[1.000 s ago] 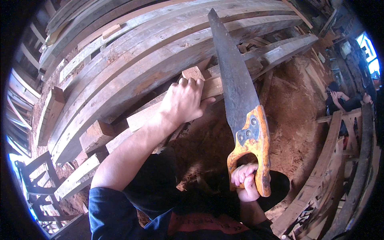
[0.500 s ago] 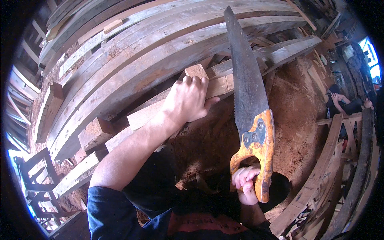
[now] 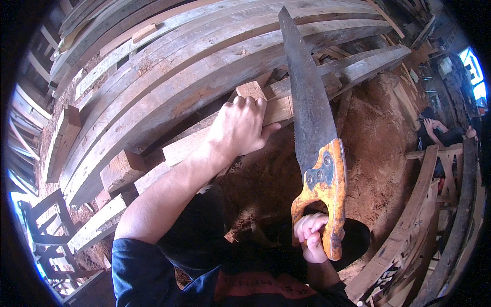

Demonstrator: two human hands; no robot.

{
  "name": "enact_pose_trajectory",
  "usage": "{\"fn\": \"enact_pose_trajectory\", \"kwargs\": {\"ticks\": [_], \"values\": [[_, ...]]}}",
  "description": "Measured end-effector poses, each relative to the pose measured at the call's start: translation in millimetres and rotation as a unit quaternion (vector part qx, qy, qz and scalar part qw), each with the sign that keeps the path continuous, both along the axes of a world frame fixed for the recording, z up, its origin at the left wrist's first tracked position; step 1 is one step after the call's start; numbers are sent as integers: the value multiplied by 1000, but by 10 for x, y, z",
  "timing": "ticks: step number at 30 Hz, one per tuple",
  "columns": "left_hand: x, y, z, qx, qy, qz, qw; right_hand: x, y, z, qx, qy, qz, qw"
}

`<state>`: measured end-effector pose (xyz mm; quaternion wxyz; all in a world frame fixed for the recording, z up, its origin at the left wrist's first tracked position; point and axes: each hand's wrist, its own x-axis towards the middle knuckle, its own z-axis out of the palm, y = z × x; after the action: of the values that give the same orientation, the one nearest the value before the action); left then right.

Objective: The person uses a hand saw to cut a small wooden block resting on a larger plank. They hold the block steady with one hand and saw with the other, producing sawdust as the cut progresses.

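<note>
A handsaw (image 3: pixel 309 92) with a worn yellow-orange wooden handle stretches away from me, its dark, scuffed blade crossing a wooden beam. My right hand (image 3: pixel 313 236) is closed around the handle. The toothed edge faces left, beside a dark line across the beam; whether the teeth touch the wood I cannot tell. Left of the blade, my left hand (image 3: pixel 239 125) presses down on the beam (image 3: pixel 277 111) with its fingers curled over the top and the thumb out along the near side. Just beyond those fingers a short wooden block (image 3: pixel 250 90) sticks up.
Long timbers (image 3: pixel 204 87) lie stacked across the far side. Cut block ends (image 3: pixel 123 170) stick out at the left. Reddish sawdust (image 3: pixel 378 133) covers the ground beneath. More planks (image 3: pixel 409 225) are piled at the right, where another person (image 3: pixel 437 130) sits farther off.
The saw and my right hand have shifted slightly left, bringing the blade over the line on the beam. My left hand has stayed in place.
</note>
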<state>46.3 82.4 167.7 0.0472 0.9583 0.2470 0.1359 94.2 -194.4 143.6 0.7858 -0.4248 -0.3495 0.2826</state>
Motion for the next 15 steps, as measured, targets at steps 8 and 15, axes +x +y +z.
{"fn": "enact_pose_trajectory", "kwargs": {"ticks": [8, 15], "values": [[-8, 0, -11, 23, -8, -3, 1000, -1, -26, -31, -8, -5, 5, 1000], [2, -6, -13, 19, -10, -3, 1000, -73, -2, 43, -26, 15, -34, 999]]}}
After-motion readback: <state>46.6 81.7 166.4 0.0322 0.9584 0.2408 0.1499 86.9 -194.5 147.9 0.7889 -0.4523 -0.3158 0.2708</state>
